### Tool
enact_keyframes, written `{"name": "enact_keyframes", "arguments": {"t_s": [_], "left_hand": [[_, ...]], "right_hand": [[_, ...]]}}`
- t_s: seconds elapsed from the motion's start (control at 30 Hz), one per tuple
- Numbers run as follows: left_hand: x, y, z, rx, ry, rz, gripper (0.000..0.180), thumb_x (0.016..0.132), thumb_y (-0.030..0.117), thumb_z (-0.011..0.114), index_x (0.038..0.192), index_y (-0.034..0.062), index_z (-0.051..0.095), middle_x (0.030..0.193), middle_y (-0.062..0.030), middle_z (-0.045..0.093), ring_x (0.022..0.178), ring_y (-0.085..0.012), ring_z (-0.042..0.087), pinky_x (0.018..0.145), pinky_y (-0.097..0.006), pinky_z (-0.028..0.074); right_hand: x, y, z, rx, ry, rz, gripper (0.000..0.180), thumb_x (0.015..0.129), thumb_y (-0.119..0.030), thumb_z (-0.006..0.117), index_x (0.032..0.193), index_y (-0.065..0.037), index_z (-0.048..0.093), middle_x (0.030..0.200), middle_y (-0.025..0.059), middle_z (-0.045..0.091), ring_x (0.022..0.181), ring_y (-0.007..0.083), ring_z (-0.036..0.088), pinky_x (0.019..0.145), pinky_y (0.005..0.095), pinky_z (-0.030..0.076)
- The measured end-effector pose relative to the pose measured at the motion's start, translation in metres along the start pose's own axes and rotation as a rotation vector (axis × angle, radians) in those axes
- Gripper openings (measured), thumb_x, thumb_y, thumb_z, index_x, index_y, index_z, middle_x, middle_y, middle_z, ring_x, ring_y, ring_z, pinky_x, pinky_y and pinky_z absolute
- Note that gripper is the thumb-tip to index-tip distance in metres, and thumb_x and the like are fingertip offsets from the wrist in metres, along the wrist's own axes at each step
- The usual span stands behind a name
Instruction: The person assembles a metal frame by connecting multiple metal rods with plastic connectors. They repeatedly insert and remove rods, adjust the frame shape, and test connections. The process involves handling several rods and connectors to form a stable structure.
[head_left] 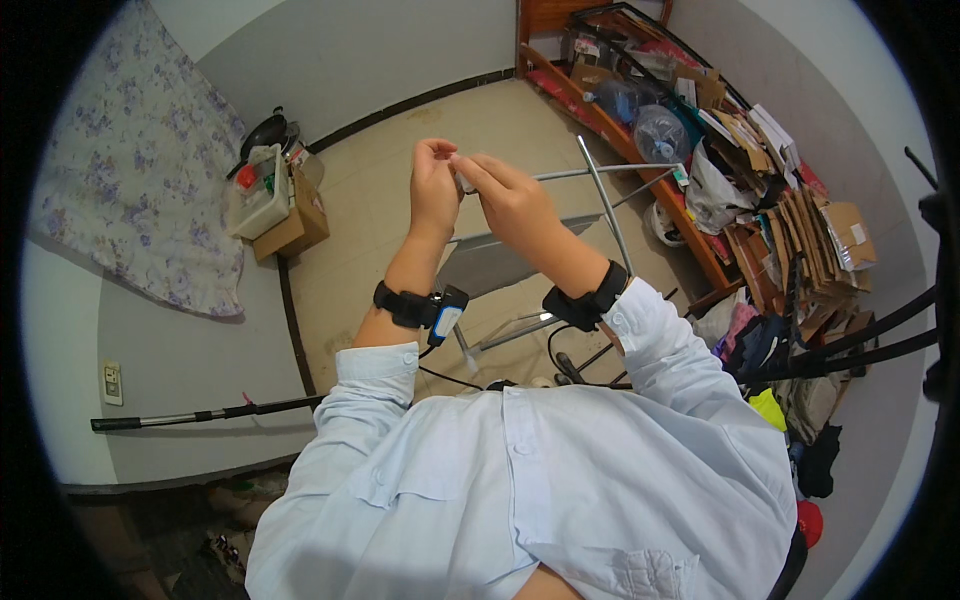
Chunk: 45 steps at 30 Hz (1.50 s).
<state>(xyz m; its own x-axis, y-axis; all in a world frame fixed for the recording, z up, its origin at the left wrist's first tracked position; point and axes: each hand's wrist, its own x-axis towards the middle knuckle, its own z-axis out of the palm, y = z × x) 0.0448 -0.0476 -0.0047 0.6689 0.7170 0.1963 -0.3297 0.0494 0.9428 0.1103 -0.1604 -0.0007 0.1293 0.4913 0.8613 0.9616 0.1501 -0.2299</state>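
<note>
Two hands were in view, both bare and raised in front of the body, their fingertips meeting. The left hand (436, 190) stood nearly upright, its fingers curled over toward the right. The right hand (512, 205) slanted up and leftward, its fingers lying together and reaching the left fingertips. One small pale item (466, 184) was between the hands, against the right fingers; mostly hidden, its kind could not be told, nor whether either hand's fingers were clamped on it.

Both elbows were bent, the forearms converging upward. There were two black wristbands, one per arm; the left (405, 306) bore one small device (447, 318). Below the hands stood one metal frame (612, 220) with a grey panel (485, 268).

To the left were one floral curtain (150, 160), one white bin (252, 212), one black pan (268, 132) and one pole (205, 415). To the right, at least two clear jugs (660, 135) sat among many cardboard pieces (800, 232).
</note>
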Motion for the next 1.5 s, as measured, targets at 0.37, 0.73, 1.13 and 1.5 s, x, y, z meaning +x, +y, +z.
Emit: {"name": "enact_keyframes", "arguments": {"t_s": [0.37,0.73,1.13,1.5], "left_hand": [[0.011,-0.012,-0.007,0.399,-0.322,0.15,0.03,0.095,0.029,0.045,0.084,0.0031,0.055,0.068,-0.0007,0.05,0.058,-0.0096,0.046,0.054,-0.025,0.038],[-0.007,-0.011,0.0,0.699,-0.256,0.119,0.039,0.092,0.035,0.052,0.073,0.0005,0.054,0.055,-0.0093,0.048,0.052,-0.0152,0.042,0.05,-0.031,0.036],[0.0,-0.036,-0.027,0.634,-0.172,0.178,0.015,0.088,0.018,0.056,0.084,0.0035,0.054,0.065,-0.0026,0.048,0.059,-0.0111,0.042,0.054,-0.028,0.035],[-0.009,-0.003,-0.041,0.623,-0.212,0.279,0.024,0.086,0.027,0.062,0.092,0.0053,0.056,0.069,0.0041,0.048,0.062,-0.0043,0.039,0.054,-0.021,0.03]], "right_hand": [[0.008,0.049,-0.019,0.116,0.162,0.442,0.041,0.08,0.009,0.053,0.118,-0.006,0.057,0.101,0.013,0.065,0.089,0.0205,0.065,0.072,0.0307,0.05],[-0.002,0.043,-0.017,0.165,0.065,0.594,0.048,0.074,0.004,0.048,0.121,-0.007,0.054,0.111,0.0126,0.063,0.092,0.0209,0.064,0.075,0.0283,0.046],[-0.026,0.045,0.029,0.717,-0.18,0.582,0.069,0.071,0.005,0.049,0.138,-0.009,0.036,0.128,0.0172,0.051,0.116,0.0301,0.05,0.104,0.036,0.031],[-0.024,0.08,0.035,0.439,-0.498,0.323,0.019,0.083,-0.021,0.062,0.097,-0.008,0.063,0.087,0.0112,0.061,0.086,0.0308,0.055,0.083,0.042,0.037]]}}
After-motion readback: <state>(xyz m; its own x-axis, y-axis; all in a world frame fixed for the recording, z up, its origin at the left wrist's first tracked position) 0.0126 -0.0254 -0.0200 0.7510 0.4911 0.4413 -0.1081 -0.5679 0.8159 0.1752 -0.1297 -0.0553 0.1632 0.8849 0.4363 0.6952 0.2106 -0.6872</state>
